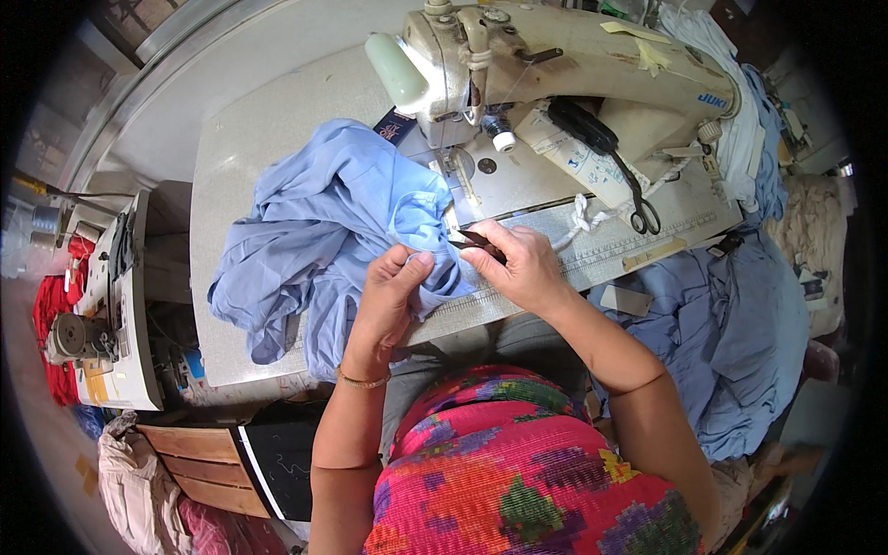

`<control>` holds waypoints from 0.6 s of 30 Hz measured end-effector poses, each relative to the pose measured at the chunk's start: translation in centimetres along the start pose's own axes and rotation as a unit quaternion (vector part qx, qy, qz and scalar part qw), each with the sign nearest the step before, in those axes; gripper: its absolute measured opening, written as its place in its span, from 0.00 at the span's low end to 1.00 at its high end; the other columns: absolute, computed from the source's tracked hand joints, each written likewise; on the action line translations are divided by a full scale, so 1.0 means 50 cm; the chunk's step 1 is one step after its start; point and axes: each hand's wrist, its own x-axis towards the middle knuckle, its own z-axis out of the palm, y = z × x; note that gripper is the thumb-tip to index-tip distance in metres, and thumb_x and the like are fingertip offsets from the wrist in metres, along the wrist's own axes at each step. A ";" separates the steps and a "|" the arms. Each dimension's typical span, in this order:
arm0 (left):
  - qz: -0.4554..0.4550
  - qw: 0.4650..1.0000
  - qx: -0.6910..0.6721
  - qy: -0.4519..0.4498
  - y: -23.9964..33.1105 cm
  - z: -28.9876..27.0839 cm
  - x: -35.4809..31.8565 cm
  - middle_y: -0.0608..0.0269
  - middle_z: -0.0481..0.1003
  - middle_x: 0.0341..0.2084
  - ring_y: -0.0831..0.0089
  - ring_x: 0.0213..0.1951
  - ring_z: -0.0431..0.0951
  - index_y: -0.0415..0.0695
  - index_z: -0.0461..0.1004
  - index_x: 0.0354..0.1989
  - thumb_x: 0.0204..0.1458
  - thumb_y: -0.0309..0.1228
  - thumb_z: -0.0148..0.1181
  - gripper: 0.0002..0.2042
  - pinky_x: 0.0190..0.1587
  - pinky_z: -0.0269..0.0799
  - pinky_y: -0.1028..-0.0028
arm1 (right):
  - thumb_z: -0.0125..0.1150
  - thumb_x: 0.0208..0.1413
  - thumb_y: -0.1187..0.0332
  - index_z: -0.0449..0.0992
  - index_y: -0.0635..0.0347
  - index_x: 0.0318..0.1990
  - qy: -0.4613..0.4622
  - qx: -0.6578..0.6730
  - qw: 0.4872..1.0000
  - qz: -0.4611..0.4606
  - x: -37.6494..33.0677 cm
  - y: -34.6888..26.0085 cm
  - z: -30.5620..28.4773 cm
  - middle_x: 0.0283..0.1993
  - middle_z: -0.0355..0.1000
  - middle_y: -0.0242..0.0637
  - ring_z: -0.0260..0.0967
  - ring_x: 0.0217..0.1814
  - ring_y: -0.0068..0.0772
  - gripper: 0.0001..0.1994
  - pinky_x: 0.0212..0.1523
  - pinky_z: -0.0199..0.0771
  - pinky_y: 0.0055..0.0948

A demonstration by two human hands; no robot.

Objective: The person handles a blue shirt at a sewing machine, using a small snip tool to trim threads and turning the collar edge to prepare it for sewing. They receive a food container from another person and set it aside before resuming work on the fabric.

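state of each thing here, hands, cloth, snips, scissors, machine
left hand: pinching the blue cloth
right hand: closed on small snips, tips at the cloth
blue cloth: crumpled on the table
scissors: closed, lying on the machine bed
sewing machine: upright, nothing under the needle
blue pile: heaped on the right

Bright, even daylight; soft shadows only; mild glare on pale table (231, 166); sharp centre; fisheye bending, dark vignette at rim.
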 end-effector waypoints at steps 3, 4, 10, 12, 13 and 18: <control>-0.007 1.000 -0.018 0.019 0.008 0.014 -0.005 0.75 0.66 0.17 0.89 0.17 0.62 0.44 0.68 0.21 0.50 0.29 0.57 0.08 0.18 0.55 0.87 | 0.56 0.49 0.59 0.69 0.56 0.33 -0.012 0.011 1.000 0.013 -0.002 -0.002 -0.004 0.21 0.70 0.38 0.69 0.23 0.44 0.11 0.24 0.67 0.37; -0.006 0.999 -0.023 0.024 0.007 0.015 -0.004 0.75 0.66 0.16 0.89 0.17 0.62 0.44 0.68 0.21 0.50 0.29 0.56 0.08 0.18 0.55 0.87 | 0.56 0.50 0.60 0.69 0.56 0.34 -0.014 0.005 1.000 0.015 -0.002 -0.004 -0.008 0.22 0.70 0.39 0.69 0.24 0.44 0.10 0.25 0.67 0.38; 0.008 1.000 -0.009 -0.023 -0.009 -0.018 0.001 0.75 0.66 0.17 0.89 0.18 0.61 0.45 0.69 0.21 0.50 0.25 0.54 0.06 0.20 0.57 0.86 | 0.52 0.50 0.66 0.71 0.53 0.41 -0.021 -0.217 0.976 0.026 0.001 0.019 -0.021 0.35 0.70 0.38 0.69 0.33 0.39 0.10 0.36 0.64 0.36; 0.014 1.000 0.006 -0.025 -0.004 -0.013 -0.002 0.76 0.67 0.17 0.90 0.19 0.60 0.44 0.70 0.22 0.50 0.25 0.54 0.06 0.21 0.56 0.86 | 0.51 0.50 0.68 0.71 0.52 0.44 -0.037 -0.317 0.947 0.028 0.002 0.041 -0.028 0.39 0.69 0.36 0.68 0.37 0.36 0.12 0.40 0.61 0.35; 0.014 1.000 0.020 -0.018 -0.001 -0.008 -0.004 0.76 0.67 0.18 0.91 0.19 0.60 0.44 0.70 0.22 0.50 0.25 0.54 0.05 0.22 0.56 0.87 | 0.52 0.49 0.70 0.71 0.52 0.46 -0.051 -0.339 0.939 0.038 0.001 0.044 -0.032 0.41 0.67 0.36 0.67 0.40 0.34 0.14 0.45 0.59 0.33; 0.080 0.981 0.177 0.017 0.003 0.014 -0.016 0.73 0.70 0.23 0.87 0.24 0.64 0.38 0.72 0.30 0.49 0.25 0.54 0.04 0.26 0.60 0.84 | 0.56 0.49 0.70 0.69 0.59 0.47 -0.050 0.027 0.998 -0.010 0.001 0.010 -0.037 0.42 0.67 0.39 0.66 0.40 0.33 0.16 0.46 0.63 0.31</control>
